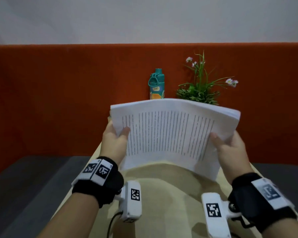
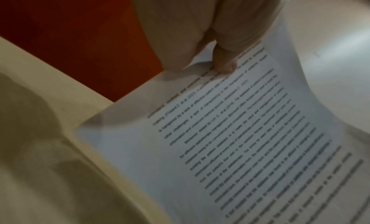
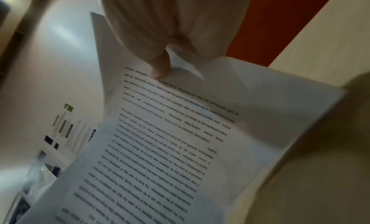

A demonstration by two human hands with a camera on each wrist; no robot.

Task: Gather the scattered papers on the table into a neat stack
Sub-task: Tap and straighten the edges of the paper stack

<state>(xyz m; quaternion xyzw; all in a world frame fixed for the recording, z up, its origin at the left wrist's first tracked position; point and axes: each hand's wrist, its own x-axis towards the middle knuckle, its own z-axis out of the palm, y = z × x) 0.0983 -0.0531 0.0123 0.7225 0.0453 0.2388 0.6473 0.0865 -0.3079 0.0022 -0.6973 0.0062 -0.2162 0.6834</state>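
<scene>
A stack of white printed papers hangs in the air above the beige table, tilted toward me and bowed upward at its far edge. My left hand grips its left side, thumb on the top sheet and fingers hidden beneath. My right hand grips the right side the same way. In the left wrist view the left hand pinches the papers at their edge. In the right wrist view the right hand presses its thumb on the papers. A loose corner sticks out near that thumb.
A teal water bottle and a potted plant with small pink flowers stand at the table's far edge, against an orange partition. Dark floor lies on both sides of the table.
</scene>
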